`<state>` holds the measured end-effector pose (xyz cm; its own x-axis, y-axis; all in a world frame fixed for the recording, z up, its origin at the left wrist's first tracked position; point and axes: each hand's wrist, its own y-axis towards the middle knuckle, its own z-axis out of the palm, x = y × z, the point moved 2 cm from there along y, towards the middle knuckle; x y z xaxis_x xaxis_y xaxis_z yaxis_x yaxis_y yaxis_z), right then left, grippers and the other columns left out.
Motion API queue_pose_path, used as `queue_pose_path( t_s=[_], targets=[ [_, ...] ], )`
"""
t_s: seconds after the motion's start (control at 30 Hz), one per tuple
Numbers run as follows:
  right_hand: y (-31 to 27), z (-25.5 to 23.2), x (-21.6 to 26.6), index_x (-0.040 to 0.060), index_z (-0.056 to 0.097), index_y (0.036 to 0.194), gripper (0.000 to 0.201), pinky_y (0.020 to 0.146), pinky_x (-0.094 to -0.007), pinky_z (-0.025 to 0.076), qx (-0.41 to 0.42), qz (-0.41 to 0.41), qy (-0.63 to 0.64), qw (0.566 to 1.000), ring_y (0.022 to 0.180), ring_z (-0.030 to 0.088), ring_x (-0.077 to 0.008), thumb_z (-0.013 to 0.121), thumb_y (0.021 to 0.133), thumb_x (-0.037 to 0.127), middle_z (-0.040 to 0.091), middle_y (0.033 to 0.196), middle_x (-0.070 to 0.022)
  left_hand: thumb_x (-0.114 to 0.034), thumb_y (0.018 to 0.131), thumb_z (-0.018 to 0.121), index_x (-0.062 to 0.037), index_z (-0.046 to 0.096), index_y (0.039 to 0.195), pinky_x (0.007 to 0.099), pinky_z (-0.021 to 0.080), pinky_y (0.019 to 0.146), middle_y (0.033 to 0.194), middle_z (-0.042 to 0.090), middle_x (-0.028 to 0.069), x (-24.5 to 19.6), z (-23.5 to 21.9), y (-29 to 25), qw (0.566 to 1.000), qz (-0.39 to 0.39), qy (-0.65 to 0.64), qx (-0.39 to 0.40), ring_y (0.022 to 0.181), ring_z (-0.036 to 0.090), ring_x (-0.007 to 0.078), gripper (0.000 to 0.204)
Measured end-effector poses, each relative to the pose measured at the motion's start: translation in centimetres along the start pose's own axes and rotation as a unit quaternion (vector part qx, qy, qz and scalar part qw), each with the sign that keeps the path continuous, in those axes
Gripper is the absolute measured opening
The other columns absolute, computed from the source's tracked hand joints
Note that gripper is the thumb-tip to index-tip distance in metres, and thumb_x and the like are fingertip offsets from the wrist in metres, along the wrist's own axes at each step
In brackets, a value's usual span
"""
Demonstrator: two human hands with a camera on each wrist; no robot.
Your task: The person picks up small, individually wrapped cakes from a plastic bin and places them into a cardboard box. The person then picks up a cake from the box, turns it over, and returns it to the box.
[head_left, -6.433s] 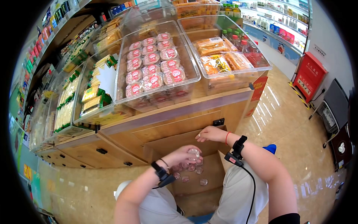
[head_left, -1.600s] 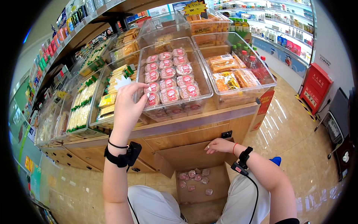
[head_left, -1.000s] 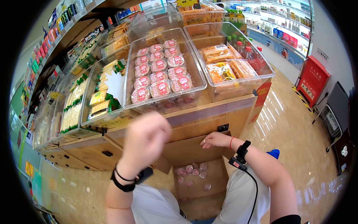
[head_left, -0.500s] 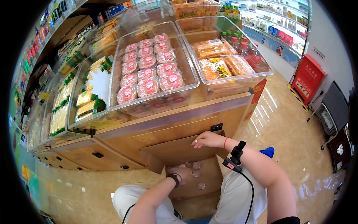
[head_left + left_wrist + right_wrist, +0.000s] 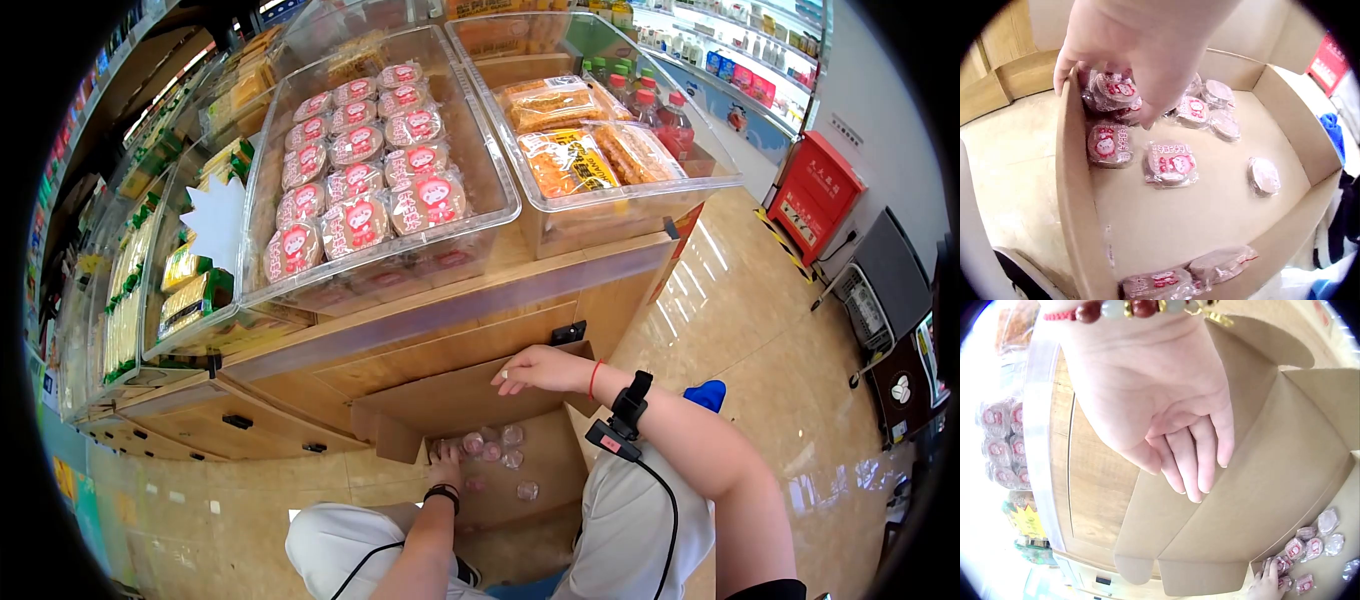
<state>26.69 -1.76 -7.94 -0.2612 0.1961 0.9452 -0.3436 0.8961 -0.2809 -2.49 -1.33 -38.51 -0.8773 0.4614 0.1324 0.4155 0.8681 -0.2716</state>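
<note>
Round wrapped cakes with pink print (image 5: 1170,164) lie scattered in an open cardboard box (image 5: 545,470) on the floor. My left hand (image 5: 445,470) reaches down into the box's left side; in the left wrist view the hand (image 5: 1141,50) is over a cluster of cakes (image 5: 1116,91), its fingers spread around them, partly hiding them. Whether it grips one cannot be made out. My right hand (image 5: 540,370) hangs loosely over the box's raised back flap; in the right wrist view the hand (image 5: 1160,412) shows an empty palm with relaxed fingers.
Above the box, a wooden counter (image 5: 440,320) carries a clear bin (image 5: 505,205) with rows of the same cakes, beside a bin of packaged bread (image 5: 570,160). A red box (image 5: 815,195) and a grey folding chair (image 5: 890,275) stand at the right.
My left hand has come down from the counter bin into the box and shifted toward its left side. The head view has tilted and moved, while my right hand stays near the flap.
</note>
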Motion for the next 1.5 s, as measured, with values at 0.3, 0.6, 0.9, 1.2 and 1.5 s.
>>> queue_pose_path(
  t_s=[0.3,0.6,0.9,1.2,1.5],
  targets=[
    [-0.1,0.1,0.4,-0.0044,0.063,0.111,0.035,0.085,-0.0276,0.049,0.002,-0.008,0.001,1.000,0.091,0.065,-0.0163,0.044,0.093,0.018,0.069,0.099,-0.0126,-0.037,0.084,0.057,-0.0200,0.044,0.129,0.0441,0.039,0.088,0.127,0.052,0.0094,-1.9,3.9,-1.0,0.993,0.065,0.097,-0.004,0.120,0.044,0.0302,0.050],
    [-0.1,0.1,0.4,-0.0044,0.063,0.111,0.035,0.085,-0.0280,0.049,0.002,-0.005,0.005,1.000,0.091,0.065,-0.0166,0.044,0.093,0.019,0.069,0.099,-0.0126,-0.037,0.091,0.047,-0.0178,0.058,0.114,0.0524,0.040,0.096,0.122,0.051,0.0223,-3.6,8.0,-3.7,0.998,0.034,-0.047,0.006,0.120,0.046,0.0398,0.032],
    [0.1,0.1,0.1,-0.0038,0.063,0.111,0.034,0.086,-0.0292,0.049,0.003,-0.003,-0.004,1.000,0.093,0.065,-0.0173,0.043,0.093,0.018,0.069,0.099,-0.0128,-0.030,0.097,0.035,-0.0085,0.056,0.115,0.0464,0.052,0.079,0.114,0.059,0.0186,-2.6,8.0,-6.7,0.988,-0.038,-0.139,0.059,0.104,0.059,0.0355,0.035],
    [0.0,-0.1,0.0,-0.0041,0.063,0.110,0.034,0.086,-0.0289,0.049,-0.003,-0.007,-0.021,1.000,0.092,0.065,-0.0176,0.044,0.093,0.019,0.069,0.099,-0.0129,-0.023,0.088,0.051,-0.0088,0.063,0.111,0.0447,0.050,0.085,0.115,0.061,0.0176,-3.6,8.9,-5.4,0.966,0.131,-0.033,0.222,0.102,0.061,0.0328,0.030],
    [-0.1,0.2,0.4,-0.0050,0.063,0.110,0.035,0.086,-0.0293,0.049,0.003,-0.013,-0.033,0.999,0.092,0.065,-0.0181,0.043,0.093,0.019,0.069,0.099,-0.0143,-0.031,0.090,0.060,-0.0085,0.062,0.107,0.0285,0.052,0.069,0.095,0.063,0.0017,-6.7,-12.7,1.8,0.794,0.294,-0.328,0.419,0.081,0.059,0.0096,0.028]
  ],
)
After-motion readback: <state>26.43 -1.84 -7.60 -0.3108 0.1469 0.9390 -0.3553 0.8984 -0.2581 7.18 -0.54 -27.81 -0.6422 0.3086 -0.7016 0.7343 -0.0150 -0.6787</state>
